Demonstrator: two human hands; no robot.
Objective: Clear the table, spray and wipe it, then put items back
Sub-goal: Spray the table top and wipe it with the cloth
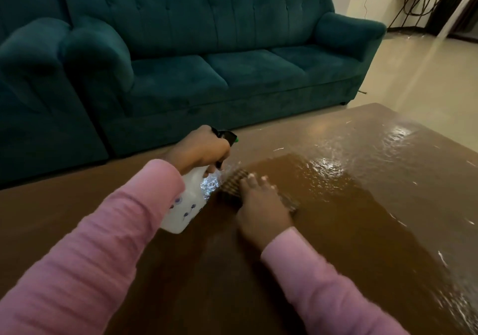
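The brown wooden table (362, 205) fills the lower part of the view, and its far right part glistens wet. My left hand (200, 151) grips the neck of a white spray bottle (185, 205) with a black and green nozzle, held tilted just above the table's middle. My right hand (261, 202) lies flat with straight fingers on a dark ribbed cloth (231, 187) that rests on the tabletop right beside the bottle. Most of the cloth is hidden under the hand. Both arms wear pink sleeves.
A teal three-seat sofa (219, 70) stands beyond the table's far edge, with a matching armchair (38, 88) at the left. Pale tiled floor (426, 70) opens to the right. A small side table with black legs (419, 6) stands against the far wall.
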